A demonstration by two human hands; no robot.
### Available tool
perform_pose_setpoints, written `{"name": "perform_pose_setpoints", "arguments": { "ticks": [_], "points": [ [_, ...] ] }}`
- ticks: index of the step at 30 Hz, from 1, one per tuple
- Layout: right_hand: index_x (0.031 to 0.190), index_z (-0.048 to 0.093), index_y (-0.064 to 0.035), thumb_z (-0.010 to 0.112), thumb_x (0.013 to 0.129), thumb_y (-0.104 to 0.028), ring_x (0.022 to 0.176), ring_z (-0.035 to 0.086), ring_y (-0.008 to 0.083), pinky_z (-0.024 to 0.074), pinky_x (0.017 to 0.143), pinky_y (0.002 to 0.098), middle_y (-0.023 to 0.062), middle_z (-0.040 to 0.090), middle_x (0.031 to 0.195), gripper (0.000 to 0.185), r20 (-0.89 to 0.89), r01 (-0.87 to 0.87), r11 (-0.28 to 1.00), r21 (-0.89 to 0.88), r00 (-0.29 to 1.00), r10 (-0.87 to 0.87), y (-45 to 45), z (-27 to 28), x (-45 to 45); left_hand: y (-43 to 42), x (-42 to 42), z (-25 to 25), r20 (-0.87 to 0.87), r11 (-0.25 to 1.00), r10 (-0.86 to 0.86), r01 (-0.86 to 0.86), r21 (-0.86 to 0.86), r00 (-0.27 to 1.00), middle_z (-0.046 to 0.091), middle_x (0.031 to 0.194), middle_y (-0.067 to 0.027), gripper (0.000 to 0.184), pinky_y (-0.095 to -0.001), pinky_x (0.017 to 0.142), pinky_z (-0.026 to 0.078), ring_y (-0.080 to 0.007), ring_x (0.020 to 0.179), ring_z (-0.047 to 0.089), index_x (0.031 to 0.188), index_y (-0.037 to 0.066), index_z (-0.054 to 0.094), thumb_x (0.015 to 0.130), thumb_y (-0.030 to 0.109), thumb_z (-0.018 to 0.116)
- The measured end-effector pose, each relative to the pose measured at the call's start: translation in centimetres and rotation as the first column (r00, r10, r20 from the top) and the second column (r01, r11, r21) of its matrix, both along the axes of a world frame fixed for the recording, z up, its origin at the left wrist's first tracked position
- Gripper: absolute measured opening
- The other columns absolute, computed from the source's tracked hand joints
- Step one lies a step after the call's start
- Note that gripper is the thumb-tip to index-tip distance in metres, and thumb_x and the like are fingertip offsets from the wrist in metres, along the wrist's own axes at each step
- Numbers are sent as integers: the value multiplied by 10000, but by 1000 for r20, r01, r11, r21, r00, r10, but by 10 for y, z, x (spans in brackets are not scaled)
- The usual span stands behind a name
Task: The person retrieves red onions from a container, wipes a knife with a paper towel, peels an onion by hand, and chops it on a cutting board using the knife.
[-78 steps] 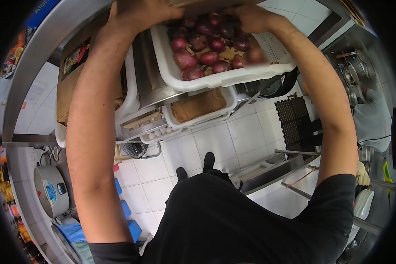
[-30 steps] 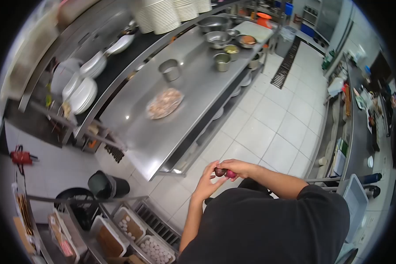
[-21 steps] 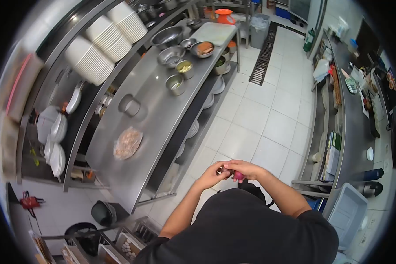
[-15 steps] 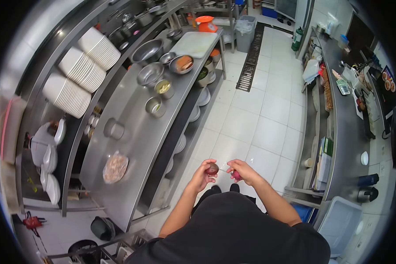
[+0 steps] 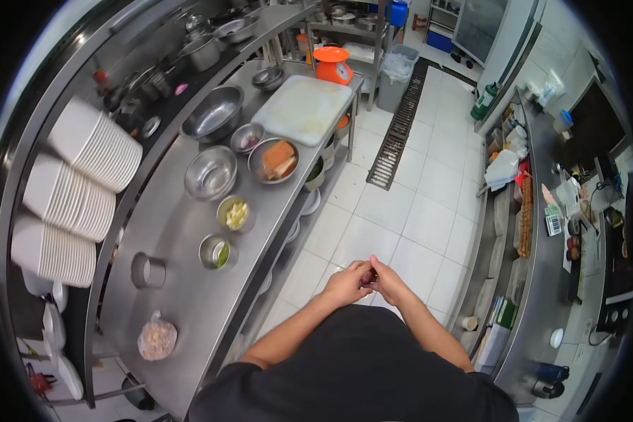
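Note:
Low in front of my body, over the floor, my left hand [image 5: 347, 284] and my right hand [image 5: 389, 280] are brought together. Between them shows a small dark purple-red round thing, which looks like a red onion [image 5: 367, 278]. Fingers of both hands curl around it and cover most of it. Whether there is a second piece in the hands I cannot tell, since the fingers hide it.
On the steel counter [image 5: 190, 274] at left stand metal bowls, a white cutting board [image 5: 304, 109], an orange scale [image 5: 333, 65] and a bag of pinkish food [image 5: 157, 339]. White dishes [image 5: 56, 250] are stacked far left. Another counter [image 5: 534, 281] runs along the right.
My hands were apart, each holding a purple-red round thing; now they meet. The view has shifted forward along the aisle and left counter.

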State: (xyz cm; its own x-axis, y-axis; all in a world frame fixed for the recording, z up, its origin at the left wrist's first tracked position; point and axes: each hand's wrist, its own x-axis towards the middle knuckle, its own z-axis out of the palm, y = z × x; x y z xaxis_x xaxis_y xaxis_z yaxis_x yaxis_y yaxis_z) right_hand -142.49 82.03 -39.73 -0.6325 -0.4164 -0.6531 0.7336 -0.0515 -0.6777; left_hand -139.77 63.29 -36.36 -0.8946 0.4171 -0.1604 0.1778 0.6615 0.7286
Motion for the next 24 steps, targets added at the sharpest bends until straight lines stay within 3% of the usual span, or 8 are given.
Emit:
{"name": "perform_pose_setpoints", "arguments": {
  "ticks": [4,9,11,12,16,18,22,24],
  "points": [
    [1429,514,-58,446,1113,-599,1212,641,217,541,1000,414,114,653,1298,630,-66,125,992,-10,990,-125,20,16,-84,10,-111,-25,-132,994,-88,78,-83,987,688,1282,-98,666,-432,873,598,-313,1062,725,1465,139,551,885,322,823],
    [1660,273,-38,502,1102,-569,1247,652,297,558,1029,429,204,501,1559,804,-44,214,973,-80,975,-218,61,27,-191,25,-234,-16,111,990,-30,14,144,993,724,1166,-77,494,-358,822,604,-204,1017,732,1349,94,611,921,238,811],
    [1651,277,-27,516,1108,-531,1234,663,280,574,1007,432,217,524,1539,779,-98,136,990,-33,985,-139,73,37,-240,25,-286,-65,253,913,11,-112,392,967,721,1122,-56,465,-325,806,600,-161,974,729,1319,75,616,931,234,816],
    [1631,327,-33,565,1103,-470,1181,677,264,601,936,405,187,548,1505,725,-125,137,990,-21,982,-139,77,35,-269,24,-308,-84,144,891,182,-225,395,973,698,1056,-32,411,-296,723,595,-134,877,707,1267,65,632,944,240,815],
    [1483,510,-27,577,1089,-383,1090,675,210,576,881,354,116,620,1349,536,-187,84,991,107,980,-63,98,39,-395,-5,-405,-40,422,581,602,-735,350,677,701,967,-58,425,-300,682,583,-132,769,690,1219,30,648,911,240,850],
    [1441,545,-29,591,1082,-390,1068,675,204,573,867,356,94,644,1286,511,-216,-17,997,76,976,33,109,42,-461,-29,-453,-24,222,528,749,-765,369,624,651,944,-21,291,-243,516,469,-105,650,612,1162,80,625,961,212,790],
    [1375,597,-32,613,1077,-373,1027,672,186,572,845,349,60,675,1177,453,-250,-245,940,238,920,303,107,39,-596,-91,-529,-18,-270,501,859,-822,270,434,697,953,-57,379,-298,725,551,-152,823,688,1195,41,612,931,213,824],
    [1371,599,-31,624,1073,-364,1012,670,173,571,834,342,59,676,1170,447,-334,-307,897,317,849,409,94,49,-648,-109,-554,-6,-272,343,915,-930,129,300,735,985,-100,449,-376,844,564,-247,921,732,1233,42,610,917,283,818]
  ]
}}
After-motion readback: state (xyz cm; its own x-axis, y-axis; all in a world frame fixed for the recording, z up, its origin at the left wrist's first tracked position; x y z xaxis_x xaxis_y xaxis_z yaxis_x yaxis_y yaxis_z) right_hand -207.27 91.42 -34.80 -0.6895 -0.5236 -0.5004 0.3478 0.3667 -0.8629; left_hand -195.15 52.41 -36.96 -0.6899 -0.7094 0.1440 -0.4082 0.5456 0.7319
